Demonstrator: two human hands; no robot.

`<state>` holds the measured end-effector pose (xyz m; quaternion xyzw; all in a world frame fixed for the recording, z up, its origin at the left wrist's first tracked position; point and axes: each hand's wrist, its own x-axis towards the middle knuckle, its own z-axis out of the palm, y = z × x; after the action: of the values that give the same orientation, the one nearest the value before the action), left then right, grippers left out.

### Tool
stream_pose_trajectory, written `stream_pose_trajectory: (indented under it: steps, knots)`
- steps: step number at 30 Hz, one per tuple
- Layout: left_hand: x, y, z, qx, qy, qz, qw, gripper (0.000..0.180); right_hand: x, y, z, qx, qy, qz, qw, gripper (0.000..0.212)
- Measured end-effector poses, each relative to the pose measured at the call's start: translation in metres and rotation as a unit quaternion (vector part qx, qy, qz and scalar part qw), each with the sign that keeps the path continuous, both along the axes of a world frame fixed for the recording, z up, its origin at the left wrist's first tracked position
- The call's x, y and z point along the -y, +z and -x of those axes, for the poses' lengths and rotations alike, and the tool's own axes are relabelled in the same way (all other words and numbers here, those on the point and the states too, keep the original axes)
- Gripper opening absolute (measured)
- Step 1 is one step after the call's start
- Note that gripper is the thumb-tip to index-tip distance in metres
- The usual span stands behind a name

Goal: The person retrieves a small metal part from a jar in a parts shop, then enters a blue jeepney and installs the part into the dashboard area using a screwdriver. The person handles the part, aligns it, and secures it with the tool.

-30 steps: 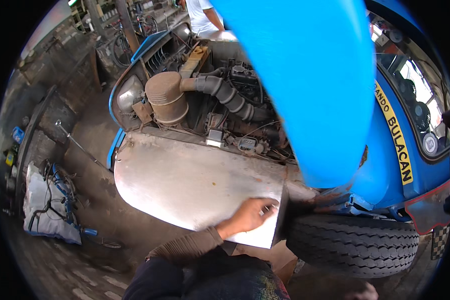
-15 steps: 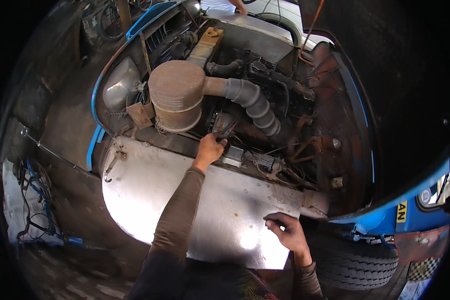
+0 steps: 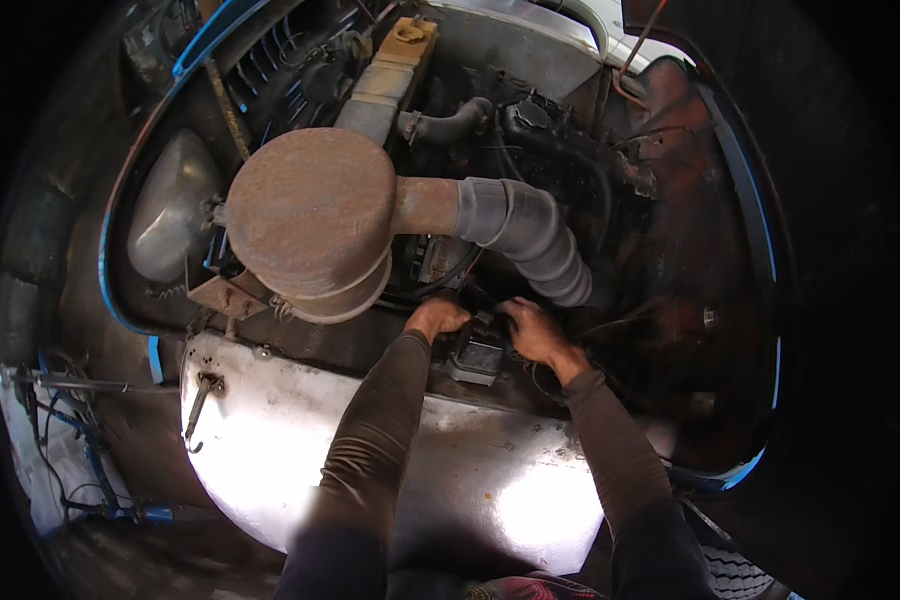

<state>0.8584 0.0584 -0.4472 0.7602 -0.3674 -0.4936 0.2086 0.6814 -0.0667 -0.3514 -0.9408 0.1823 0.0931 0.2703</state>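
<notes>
**Two bare hands working around a small box in an open engine bay**

From my remote post I am viewing the engine bay point(image 3: 685, 150), which is lying uncovered and spanning most of the scene. A bare-metal fender panel point(image 3: 452, 445) is bordering it on the near side. A rust-brown canister point(image 3: 310, 195) is standing at left, its neck feeding a grey ribbed hose point(image 3: 530, 225) that is curving right. The left hand point(image 3: 440, 316) is bending its fingers beside the far left corner of the box; the right hand point(image 3: 535, 333) is curling in just beside its right edge. Whether either is gripping anything I cannot tell, the fingertips being hidden. The small box point(image 3: 475, 358), dark-topped, is sitting just beyond the panel, between the hands. Progress, as I am judging it: access is gained and both hands are in place; the handling around the box is appearing unfinished, its remaining extent not showing.
</notes>
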Motion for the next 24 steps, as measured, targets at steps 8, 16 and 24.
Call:
stream_pose_trajectory:
  steps: [8,16,24]
  knots:
    - [0.005,0.035,0.01,0.051,0.059,-0.027,0.997,0.053,0.016,-0.012,-0.05,-0.168,0.092,-0.02,0.981,0.054]
    - [0.0,0.053,0.01,0.074,0.028,0.026,0.997,0.044,0.026,-0.024,-0.053,-0.18,0.191,0.101,0.96,0.046]
    - [0.0,0.043,0.012,0.1,0.04,0.062,0.992,0.036,0.031,-0.052,-0.049,-0.107,0.251,0.169,0.947,0.028]
